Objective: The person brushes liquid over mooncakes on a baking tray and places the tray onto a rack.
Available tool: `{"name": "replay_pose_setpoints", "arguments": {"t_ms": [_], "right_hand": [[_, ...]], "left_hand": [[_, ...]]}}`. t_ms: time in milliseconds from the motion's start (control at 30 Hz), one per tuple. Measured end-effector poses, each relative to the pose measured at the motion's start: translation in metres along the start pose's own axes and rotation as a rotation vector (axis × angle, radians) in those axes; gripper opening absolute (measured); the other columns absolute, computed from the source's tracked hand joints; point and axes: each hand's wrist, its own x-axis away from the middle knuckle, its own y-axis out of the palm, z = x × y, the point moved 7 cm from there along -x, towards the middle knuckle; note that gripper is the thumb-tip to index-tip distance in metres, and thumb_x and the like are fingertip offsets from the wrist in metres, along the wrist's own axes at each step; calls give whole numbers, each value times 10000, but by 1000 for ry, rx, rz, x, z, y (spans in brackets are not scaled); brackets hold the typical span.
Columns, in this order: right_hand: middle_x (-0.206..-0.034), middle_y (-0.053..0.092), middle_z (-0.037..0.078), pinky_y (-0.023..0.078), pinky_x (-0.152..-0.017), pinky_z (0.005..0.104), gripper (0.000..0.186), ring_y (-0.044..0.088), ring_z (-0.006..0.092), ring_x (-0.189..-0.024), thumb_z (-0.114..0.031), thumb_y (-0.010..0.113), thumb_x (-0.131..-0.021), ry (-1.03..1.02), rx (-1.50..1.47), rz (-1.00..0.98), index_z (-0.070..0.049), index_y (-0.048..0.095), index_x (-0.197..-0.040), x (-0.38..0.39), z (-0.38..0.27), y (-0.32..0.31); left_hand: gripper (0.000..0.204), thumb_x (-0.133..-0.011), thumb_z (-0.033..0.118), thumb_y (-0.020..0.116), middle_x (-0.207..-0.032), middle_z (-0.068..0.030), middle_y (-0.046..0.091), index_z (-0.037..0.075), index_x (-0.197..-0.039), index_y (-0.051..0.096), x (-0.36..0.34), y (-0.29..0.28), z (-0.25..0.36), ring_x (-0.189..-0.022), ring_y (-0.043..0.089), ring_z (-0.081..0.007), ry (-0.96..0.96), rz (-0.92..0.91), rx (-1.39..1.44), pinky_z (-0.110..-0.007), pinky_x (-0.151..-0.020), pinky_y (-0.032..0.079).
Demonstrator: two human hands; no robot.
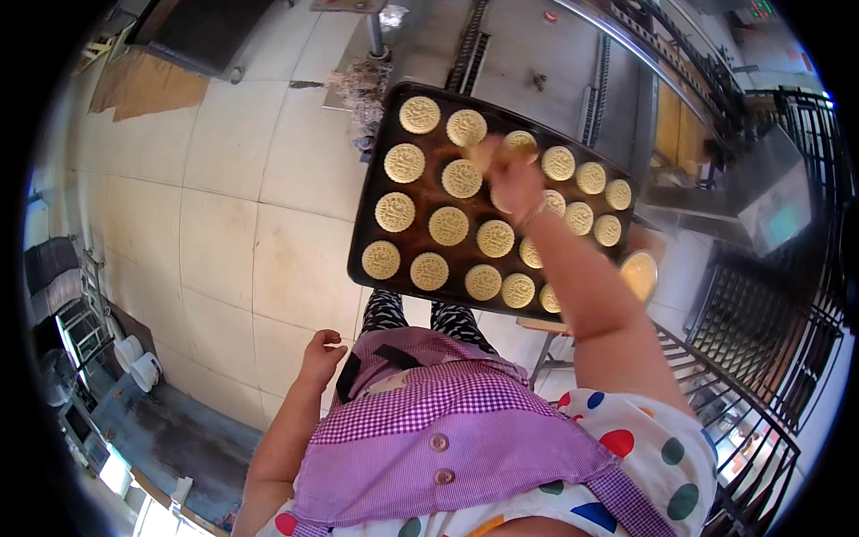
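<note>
A dark baking tray (374, 279) lies before me, holding rows of round, pale yellow pastries (461, 178) with stamped tops and scalloped edges. Over its upper middle is my right hand (517, 186), smeared by motion, its fingers closed on a tan, brush-like tool (484, 156). That tool is too blurred to make out clearly, and the hand and forearm hide some pastries. My left hand (322, 358) hangs beside my apron, away from the tray, loosely curled with its fingers apart and nothing in it. By the tray's right edge stands a bowl of yellow liquid (639, 276).
Beyond the tray is a metal surface with chain tracks (537, 54). Black metal racks (752, 313) and a metal box with a screen (769, 201) stand at the right. White buckets (143, 369) are at the far left on the tiled floor (224, 215).
</note>
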Motion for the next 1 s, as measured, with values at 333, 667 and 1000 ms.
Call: {"name": "replay_pose_setpoints", "arguments": {"t_ms": [333,667,1000], "right_hand": [[-829,647,187,502,-652,413,217,628,346,-749,-214,540,-867,67,-220,251,-52,665,-940,109,126,-79],[-1116,619,93,491,-830,332,326,622,223,-967,-170,547,-889,80,-445,-118,-147,553,-1214,254,216,-60],[-1065,633,162,474,-830,366,305,615,288,-964,-219,545,-873,187,-382,308,-71,588,-1136,97,304,-158]], "left_hand": [[339,-743,53,678,-1029,-85,584,43,-1052,539,0,54,26,-820,589,-174,3,-51,-137,-302,-703,483],[336,-745,41,681,-1004,-91,583,26,-1047,536,9,119,63,-808,583,-162,5,-124,-151,-282,-731,492],[324,-756,37,674,-965,-80,593,27,-1047,532,8,139,73,-760,591,-148,71,-151,-223,-266,-675,502]]}}
